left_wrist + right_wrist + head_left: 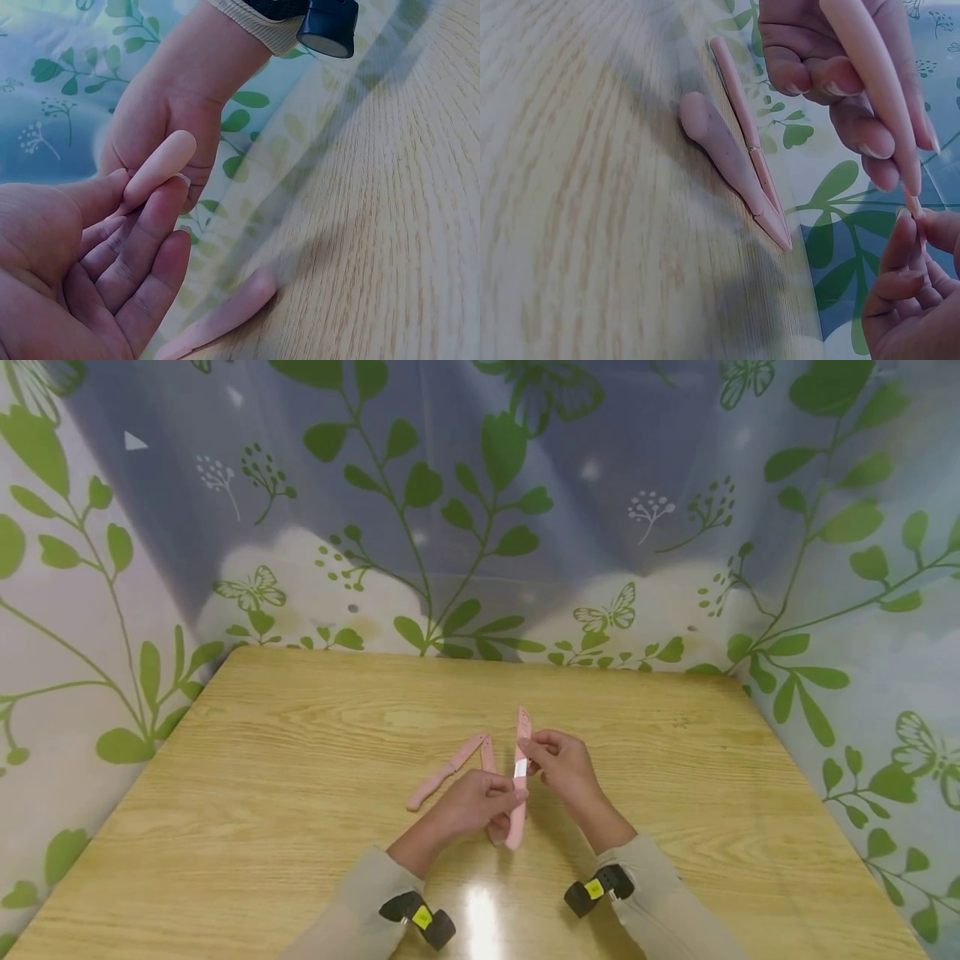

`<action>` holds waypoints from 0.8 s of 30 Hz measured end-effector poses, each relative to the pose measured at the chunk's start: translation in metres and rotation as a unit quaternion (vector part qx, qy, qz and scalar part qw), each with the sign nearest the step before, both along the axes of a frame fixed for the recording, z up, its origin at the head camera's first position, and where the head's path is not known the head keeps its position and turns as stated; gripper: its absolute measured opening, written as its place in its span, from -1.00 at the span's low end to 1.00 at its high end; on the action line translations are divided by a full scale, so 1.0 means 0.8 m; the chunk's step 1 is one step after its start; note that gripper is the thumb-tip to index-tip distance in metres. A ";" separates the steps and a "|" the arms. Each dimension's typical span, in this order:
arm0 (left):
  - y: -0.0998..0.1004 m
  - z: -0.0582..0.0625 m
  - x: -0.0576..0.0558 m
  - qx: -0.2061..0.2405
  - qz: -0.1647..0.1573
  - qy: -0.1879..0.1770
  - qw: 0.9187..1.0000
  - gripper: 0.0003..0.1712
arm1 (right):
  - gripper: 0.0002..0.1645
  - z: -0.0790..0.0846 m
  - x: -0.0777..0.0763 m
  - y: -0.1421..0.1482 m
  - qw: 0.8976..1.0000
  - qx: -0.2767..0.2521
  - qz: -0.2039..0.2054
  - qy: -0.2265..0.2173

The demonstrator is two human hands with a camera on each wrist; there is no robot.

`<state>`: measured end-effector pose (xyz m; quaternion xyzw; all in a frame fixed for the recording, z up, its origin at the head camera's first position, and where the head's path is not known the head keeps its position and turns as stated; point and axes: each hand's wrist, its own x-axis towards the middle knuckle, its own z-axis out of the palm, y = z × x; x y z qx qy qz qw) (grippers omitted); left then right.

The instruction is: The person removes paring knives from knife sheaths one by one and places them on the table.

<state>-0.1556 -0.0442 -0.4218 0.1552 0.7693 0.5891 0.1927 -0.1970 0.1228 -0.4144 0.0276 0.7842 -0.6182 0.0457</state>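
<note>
Between my hands a pink knife [516, 827] stands nearly upright above the table, a pale strip of blade [521, 768] visible between its handle and a slotted pink cover [523, 718]. My left hand [472, 802] pinches the handle between thumb and fingers. Higher up, my right hand [561, 764] pinches the cover. Two more pink knives lie on the wood: a left one [431, 789] points away at a slant, and another [488, 756], partly hidden behind my left hand, meets it at the far tip, forming a V in the right wrist view.
A light wooden table [300, 718] spreads around my hands. At its far edge and along its sides hangs a cloth [480, 577] printed with green leaves and butterflies. Each wrist wears a black strapped camera.
</note>
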 end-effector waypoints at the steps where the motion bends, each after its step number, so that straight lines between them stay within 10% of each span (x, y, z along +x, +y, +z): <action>1: 0.000 0.000 0.000 0.000 0.001 0.001 1.000 -0.68 | -0.67 0.000 0.000 0.000 1.000 0.001 -0.001 0.000; 24: 0.003 -0.006 0.005 0.010 0.004 0.006 1.000 -0.71 | -0.72 -0.002 0.001 0.004 1.000 -0.011 0.006 0.007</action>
